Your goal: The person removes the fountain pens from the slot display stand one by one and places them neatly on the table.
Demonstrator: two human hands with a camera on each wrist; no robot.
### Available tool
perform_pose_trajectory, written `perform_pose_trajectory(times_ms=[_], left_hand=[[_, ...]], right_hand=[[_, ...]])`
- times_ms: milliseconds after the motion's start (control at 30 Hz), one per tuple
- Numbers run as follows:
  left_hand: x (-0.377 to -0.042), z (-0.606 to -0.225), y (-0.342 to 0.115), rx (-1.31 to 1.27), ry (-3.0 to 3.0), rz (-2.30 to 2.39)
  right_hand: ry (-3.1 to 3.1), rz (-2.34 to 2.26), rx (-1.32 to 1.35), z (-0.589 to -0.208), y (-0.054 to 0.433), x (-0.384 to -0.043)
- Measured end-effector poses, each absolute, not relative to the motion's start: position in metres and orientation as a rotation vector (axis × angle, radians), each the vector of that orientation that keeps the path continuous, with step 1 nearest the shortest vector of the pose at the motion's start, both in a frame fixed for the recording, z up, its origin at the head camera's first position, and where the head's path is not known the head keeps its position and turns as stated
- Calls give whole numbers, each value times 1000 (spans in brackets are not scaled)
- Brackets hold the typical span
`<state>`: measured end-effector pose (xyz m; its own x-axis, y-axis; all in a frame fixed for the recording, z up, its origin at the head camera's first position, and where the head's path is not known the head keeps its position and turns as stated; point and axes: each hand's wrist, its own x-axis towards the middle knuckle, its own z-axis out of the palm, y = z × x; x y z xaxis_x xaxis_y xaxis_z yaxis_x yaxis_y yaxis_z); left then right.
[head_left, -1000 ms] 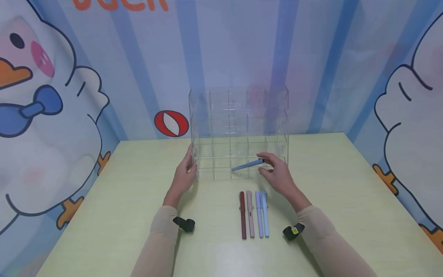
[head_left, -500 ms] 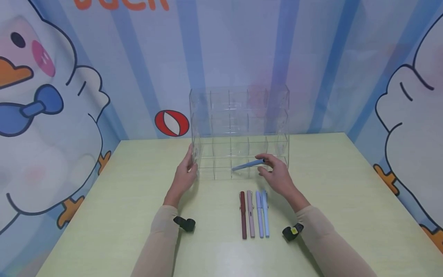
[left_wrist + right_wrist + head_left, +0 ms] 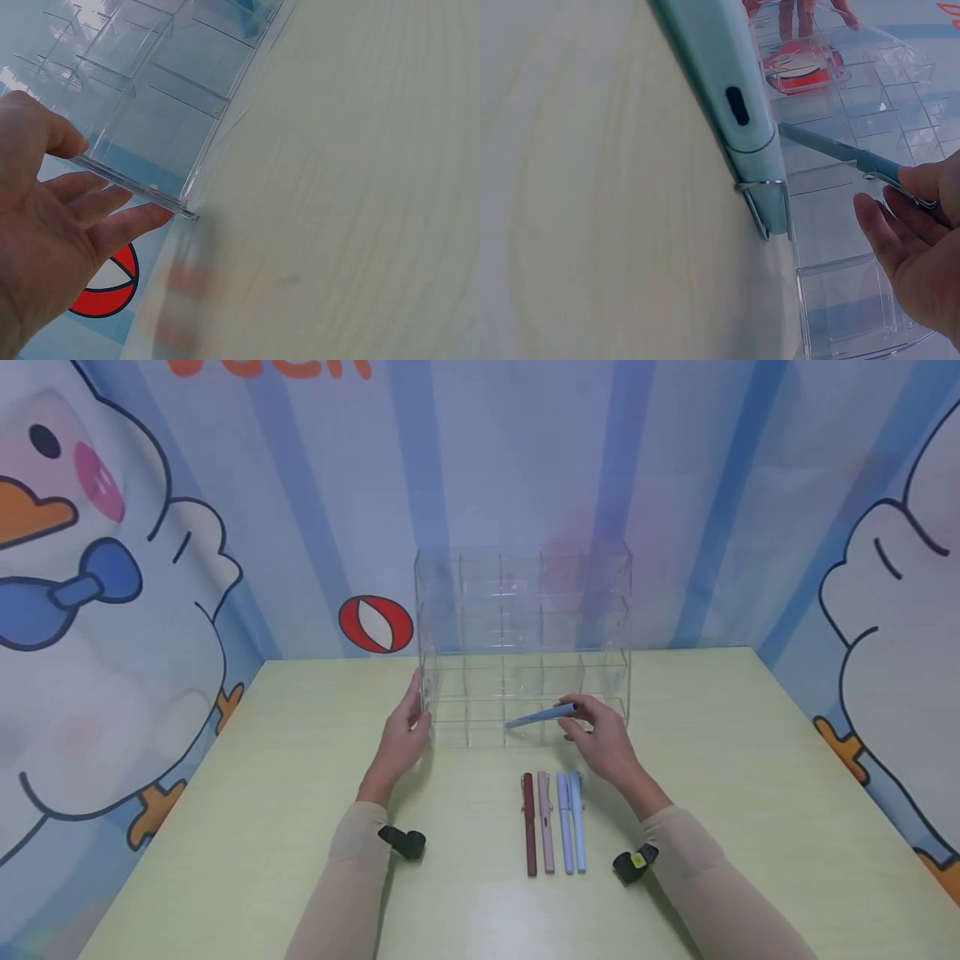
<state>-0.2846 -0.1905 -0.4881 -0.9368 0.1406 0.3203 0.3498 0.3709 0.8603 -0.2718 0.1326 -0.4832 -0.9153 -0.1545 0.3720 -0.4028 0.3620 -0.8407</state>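
Note:
A clear acrylic organizer (image 3: 522,687) with stepped rows of compartments stands on the table. My left hand (image 3: 399,739) holds its left side panel, thumb on one face and fingers on the other, as the left wrist view shows. My right hand (image 3: 602,737) pinches a blue pen (image 3: 542,716) near its clip end. The pen slants down to the left across the organizer's lowest row, its far end over a middle compartment. In the right wrist view the pen (image 3: 832,146) has its metal clip beside my fingers (image 3: 889,232).
Side by side in front of the organizer lie a dark red pen (image 3: 529,827), a mauve pen (image 3: 546,822), a lavender pen (image 3: 565,827) and a light blue pen (image 3: 577,822). A printed backdrop (image 3: 517,460) rises right behind the pale table (image 3: 300,777).
The head view has shifted slightly. Both hands, the held pen and the organizer stay practically where they were.

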Motion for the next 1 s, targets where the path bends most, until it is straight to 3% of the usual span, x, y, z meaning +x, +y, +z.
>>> perform_pose_trajectory(times_ms=[1000], left_hand=[[-290,-494,-190,-398,-2445,-1592]], right_hand=[[-2233,1647,494,-456,147,-267]])
